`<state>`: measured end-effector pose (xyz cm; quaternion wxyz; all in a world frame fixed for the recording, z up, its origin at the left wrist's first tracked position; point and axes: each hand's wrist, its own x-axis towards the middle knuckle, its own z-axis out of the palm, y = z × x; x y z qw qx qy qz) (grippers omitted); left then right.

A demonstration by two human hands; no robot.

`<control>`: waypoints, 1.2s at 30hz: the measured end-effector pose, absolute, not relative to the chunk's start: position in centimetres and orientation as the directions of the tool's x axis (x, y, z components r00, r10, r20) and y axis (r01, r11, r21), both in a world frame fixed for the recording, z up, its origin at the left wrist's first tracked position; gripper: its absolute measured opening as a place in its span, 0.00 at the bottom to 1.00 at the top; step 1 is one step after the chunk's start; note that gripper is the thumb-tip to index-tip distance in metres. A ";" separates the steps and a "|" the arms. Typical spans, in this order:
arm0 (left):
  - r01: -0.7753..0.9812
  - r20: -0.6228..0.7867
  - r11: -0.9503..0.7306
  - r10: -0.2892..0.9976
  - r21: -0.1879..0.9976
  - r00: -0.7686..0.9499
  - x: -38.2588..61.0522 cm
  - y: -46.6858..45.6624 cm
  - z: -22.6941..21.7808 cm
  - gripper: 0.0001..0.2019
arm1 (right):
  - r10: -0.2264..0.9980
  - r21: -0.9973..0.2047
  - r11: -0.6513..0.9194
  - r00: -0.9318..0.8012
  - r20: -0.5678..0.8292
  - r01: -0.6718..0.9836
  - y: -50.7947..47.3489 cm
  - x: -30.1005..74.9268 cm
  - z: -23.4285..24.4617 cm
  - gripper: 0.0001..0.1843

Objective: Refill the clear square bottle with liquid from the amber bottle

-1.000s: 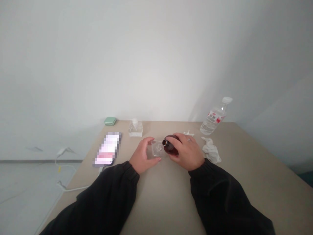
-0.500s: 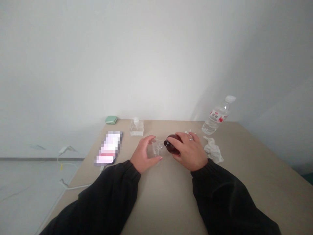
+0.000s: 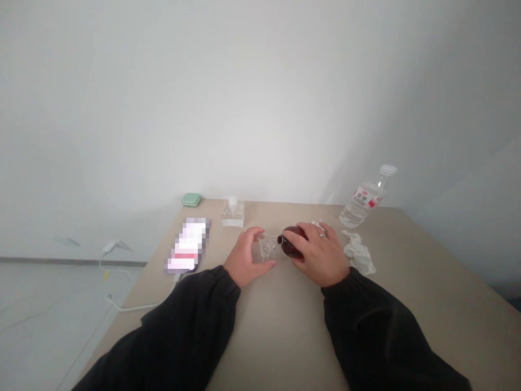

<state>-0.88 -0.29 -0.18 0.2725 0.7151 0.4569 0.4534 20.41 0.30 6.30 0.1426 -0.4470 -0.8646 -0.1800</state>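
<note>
My left hand (image 3: 246, 258) curves around a small clear container (image 3: 267, 248), its thumb and fingers on either side of it. The container is see-through, and what is inside looks like clear liquid or bubbles; I cannot tell which. My right hand (image 3: 321, 252), with a ring on one finger, is wrapped over a dark brown bottle (image 3: 292, 247). That bottle is tipped to the left, its uncapped mouth (image 3: 281, 240) right by the clear container's right side. No stream of liquid can be made out between them.
Behind my left hand stands a square clear bottle with a white top (image 3: 233, 213). A phone (image 3: 188, 244) on a white cable and a green case (image 3: 191, 200) lie left. On the right are a water bottle (image 3: 361, 202) and crumpled tissue (image 3: 359, 254). A wall backs the table.
The whole view has shifted slightly, so everything sits a little farther right. Both hands keep their hold, and the brown bottle stays tipped at the clear container.
</note>
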 end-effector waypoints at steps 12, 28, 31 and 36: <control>0.420 0.429 -0.469 0.883 0.777 0.192 -0.8 -0.2 0.2 0.36 | 0.715 0.201 0.538 -0.570 0.406 0.819 0.1 20.0 6.8 0.21; 0.417 0.418 -0.456 0.889 0.786 0.186 -0.9 -0.2 0.1 0.36 | 0.726 0.207 0.525 -0.561 0.397 0.825 0.1 20.1 6.8 0.21; 0.418 0.418 -0.458 0.889 0.784 0.188 -0.9 -0.2 0.0 0.36 | 0.723 0.204 0.525 -0.559 0.406 0.827 0.1 20.1 6.8 0.20; 0.424 0.415 -0.451 0.892 0.785 0.181 -0.9 -0.2 0.0 0.36 | 0.733 0.199 0.521 -0.554 0.394 0.830 0.0 20.0 6.9 0.20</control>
